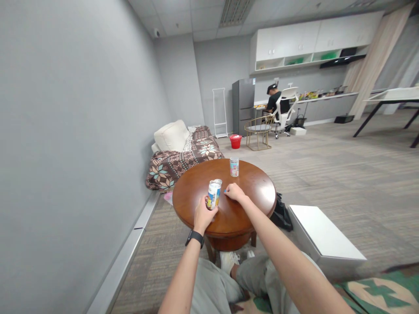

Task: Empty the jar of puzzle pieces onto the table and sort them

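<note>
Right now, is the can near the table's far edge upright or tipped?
Upright: the far can stands on end on the table, its silvery rim up. Full or empty, can't tell.

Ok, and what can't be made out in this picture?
In the head view:
Small blue item: largely covered by the right hand.
Held can: lettering too small, base partly hidden by the left hand.
Other can: lettering too small.
White table: cut off by the right edge.
</note>
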